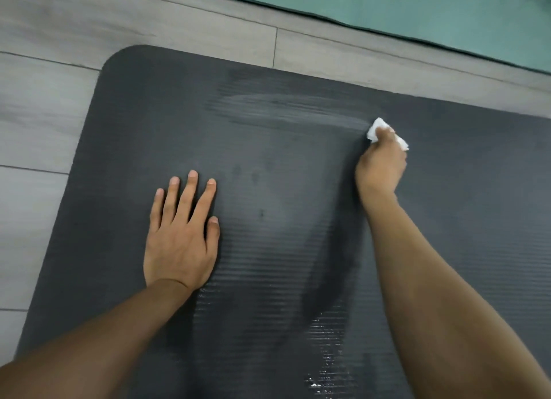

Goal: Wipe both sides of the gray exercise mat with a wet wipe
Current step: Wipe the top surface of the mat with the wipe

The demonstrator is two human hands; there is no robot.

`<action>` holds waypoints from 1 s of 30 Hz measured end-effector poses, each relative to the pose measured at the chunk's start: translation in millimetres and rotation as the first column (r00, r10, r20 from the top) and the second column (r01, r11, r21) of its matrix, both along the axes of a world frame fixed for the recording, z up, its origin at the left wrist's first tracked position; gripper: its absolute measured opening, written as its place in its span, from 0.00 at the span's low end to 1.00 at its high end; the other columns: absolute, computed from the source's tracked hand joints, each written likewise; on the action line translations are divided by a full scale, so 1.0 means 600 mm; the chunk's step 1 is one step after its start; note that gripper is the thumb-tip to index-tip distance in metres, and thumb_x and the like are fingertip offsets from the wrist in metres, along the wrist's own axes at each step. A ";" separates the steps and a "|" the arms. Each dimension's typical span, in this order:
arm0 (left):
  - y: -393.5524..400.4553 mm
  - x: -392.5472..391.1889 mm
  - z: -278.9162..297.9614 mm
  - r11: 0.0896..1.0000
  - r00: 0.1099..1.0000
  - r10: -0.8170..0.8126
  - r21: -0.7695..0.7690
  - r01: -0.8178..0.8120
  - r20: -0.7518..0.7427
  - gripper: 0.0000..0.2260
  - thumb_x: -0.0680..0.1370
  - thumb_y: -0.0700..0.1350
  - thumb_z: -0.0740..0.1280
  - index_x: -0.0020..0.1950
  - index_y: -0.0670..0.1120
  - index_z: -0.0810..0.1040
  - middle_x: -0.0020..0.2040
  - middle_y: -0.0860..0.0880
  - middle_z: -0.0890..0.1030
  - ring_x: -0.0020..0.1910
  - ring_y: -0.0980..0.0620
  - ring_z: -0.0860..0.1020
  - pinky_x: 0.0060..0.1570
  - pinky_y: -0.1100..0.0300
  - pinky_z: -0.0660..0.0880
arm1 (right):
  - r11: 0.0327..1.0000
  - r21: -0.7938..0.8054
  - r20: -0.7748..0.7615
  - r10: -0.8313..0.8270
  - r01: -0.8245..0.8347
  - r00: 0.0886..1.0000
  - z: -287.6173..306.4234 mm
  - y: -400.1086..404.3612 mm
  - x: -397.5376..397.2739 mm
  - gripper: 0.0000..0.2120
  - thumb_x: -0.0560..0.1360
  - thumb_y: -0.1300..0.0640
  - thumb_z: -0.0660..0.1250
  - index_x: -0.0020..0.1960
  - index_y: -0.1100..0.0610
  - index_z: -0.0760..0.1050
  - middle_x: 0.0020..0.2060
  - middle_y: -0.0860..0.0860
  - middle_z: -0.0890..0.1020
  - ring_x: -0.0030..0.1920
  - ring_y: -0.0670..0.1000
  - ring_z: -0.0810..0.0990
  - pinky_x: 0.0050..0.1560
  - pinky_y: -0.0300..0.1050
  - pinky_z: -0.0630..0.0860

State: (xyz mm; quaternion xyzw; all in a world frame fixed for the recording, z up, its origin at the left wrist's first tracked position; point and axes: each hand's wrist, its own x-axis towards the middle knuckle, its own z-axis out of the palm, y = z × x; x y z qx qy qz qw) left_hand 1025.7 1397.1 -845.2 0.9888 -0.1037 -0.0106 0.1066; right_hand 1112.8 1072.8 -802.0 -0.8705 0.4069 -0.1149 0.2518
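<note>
Here, left hand [179, 237] flat on gray mat [283, 175], right hand [381, 166] grip clutching white wipe [376, 128], no readable writing

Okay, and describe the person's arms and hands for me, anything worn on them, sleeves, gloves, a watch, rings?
Both arms are bare right up to the picture's lower edge, with no sleeve in view. The left hand has no glove, ring, watch or band at the wrist, and its nails are short and unpainted. The right hand is likewise ungloved with a bare wrist; its fingers are mostly hidden.

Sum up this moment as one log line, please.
left hand flat on gray exercise mat | right hand grips wet wipe on mat | wet streaks visible
</note>
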 end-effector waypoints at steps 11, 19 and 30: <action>0.004 0.001 0.001 0.999 1.000 0.009 -0.054 -0.008 0.027 0.26 0.83 0.52 0.52 0.82 0.50 0.61 0.83 0.45 0.59 0.82 0.42 0.55 0.81 0.44 0.49 | 0.688 -0.030 0.091 0.724 -0.725 0.683 -0.026 0.199 0.015 0.17 0.80 0.60 0.58 0.67 0.54 0.76 0.66 0.50 0.77 0.68 0.50 0.73 0.69 0.42 0.64; -0.001 0.001 0.002 0.999 0.999 0.026 -0.033 -0.025 0.020 0.26 0.83 0.51 0.52 0.82 0.50 0.60 0.83 0.46 0.58 0.82 0.43 0.54 0.81 0.44 0.49 | 0.997 0.002 0.086 0.072 -0.072 0.994 -0.020 0.066 -0.041 0.15 0.78 0.64 0.53 0.58 0.57 0.75 0.57 0.54 0.79 0.57 0.60 0.76 0.49 0.45 0.67; 0.004 0.001 0.001 0.998 0.999 0.022 -0.063 -0.019 0.042 0.26 0.83 0.50 0.52 0.81 0.50 0.62 0.82 0.46 0.59 0.82 0.42 0.55 0.81 0.44 0.50 | 0.792 -0.005 0.139 0.605 -0.610 0.784 -0.041 0.209 -0.045 0.16 0.78 0.61 0.60 0.64 0.55 0.78 0.62 0.51 0.80 0.64 0.49 0.75 0.68 0.42 0.66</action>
